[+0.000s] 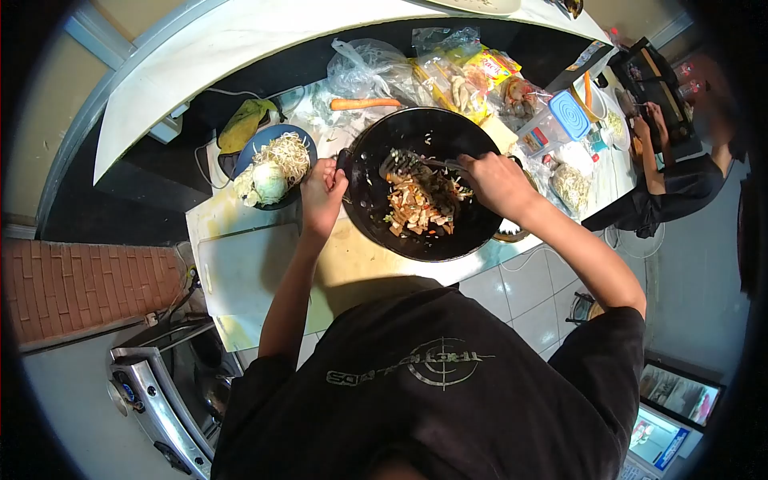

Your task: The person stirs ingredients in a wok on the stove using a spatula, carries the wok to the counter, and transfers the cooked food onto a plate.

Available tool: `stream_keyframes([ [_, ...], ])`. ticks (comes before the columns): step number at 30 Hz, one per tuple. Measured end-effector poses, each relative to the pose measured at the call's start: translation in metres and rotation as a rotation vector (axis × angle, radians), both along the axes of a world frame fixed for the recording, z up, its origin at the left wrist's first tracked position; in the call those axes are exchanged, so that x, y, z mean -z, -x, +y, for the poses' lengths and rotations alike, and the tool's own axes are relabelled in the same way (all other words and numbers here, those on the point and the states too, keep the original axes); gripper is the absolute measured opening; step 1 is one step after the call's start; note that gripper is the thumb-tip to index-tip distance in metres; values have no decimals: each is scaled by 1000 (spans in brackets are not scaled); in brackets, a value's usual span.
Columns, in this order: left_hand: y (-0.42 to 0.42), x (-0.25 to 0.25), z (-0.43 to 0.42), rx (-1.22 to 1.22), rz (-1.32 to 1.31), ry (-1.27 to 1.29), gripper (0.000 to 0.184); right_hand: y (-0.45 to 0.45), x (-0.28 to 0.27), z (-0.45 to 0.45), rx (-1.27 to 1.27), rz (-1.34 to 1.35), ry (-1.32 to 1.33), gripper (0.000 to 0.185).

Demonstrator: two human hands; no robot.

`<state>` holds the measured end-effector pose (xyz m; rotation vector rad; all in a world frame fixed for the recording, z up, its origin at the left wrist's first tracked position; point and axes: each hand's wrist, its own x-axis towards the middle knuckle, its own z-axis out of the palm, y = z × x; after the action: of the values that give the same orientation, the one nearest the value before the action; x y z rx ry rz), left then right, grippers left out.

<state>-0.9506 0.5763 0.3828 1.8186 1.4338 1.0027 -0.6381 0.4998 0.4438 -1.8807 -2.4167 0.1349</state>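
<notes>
A large black wok (474, 132) stands in front of me on the counter, tilted a little toward me. Inside it lies a heap of chopped, browned food (418, 212) with pale and orange bits. My left hand (324, 194) is closed around the wok's side handle (344, 161). In my right hand (498, 186), above the wok's right side, is the handle of a spatula (442, 163); its head reaches into the food and is partly hidden. Left of the wok sits a blue plate (250, 149) with bean sprouts (286, 154) and a cut cabbage (267, 178).
Behind the wok lie a carrot (365, 104), a clear plastic bag (372, 68) and yellow food packets (490, 68). A blue-lidded container (552, 126) stands to the right. A cutting board (248, 260) lies front left. Another person (680, 186) works at far right.
</notes>
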Motion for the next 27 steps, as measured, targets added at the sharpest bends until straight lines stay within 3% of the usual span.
stream_keyframes([
  [2,2,6,-2,-19,-29,33,16,-3,-26,-2,5,53,144,21],
  [5,3,8,-7,-25,-32,32,17,-19,-53,4,66,23,70,16],
  [8,-4,-6,-14,-8,28,12,19,-20,-56,12,161,-85,-34,12],
  [11,-8,-5,-15,14,34,-8,19,-5,-29,13,171,-105,46,12],
  [12,-10,-3,-13,9,11,-24,19,2,-15,9,131,-100,29,12],
  [13,-10,-3,-12,3,-12,-39,19,6,-10,9,58,-113,213,15],
  [15,-8,-7,-13,-18,24,-7,19,8,-15,-1,35,38,149,20],
  [18,-5,-7,-14,-23,29,30,20,6,-51,5,15,13,72,23],
  [23,-6,1,-5,47,-74,23,20,-8,-37,35,-130,34,-177,26],
  [27,-5,4,0,43,-70,-12,17,-12,-19,25,-333,13,20,26],
])
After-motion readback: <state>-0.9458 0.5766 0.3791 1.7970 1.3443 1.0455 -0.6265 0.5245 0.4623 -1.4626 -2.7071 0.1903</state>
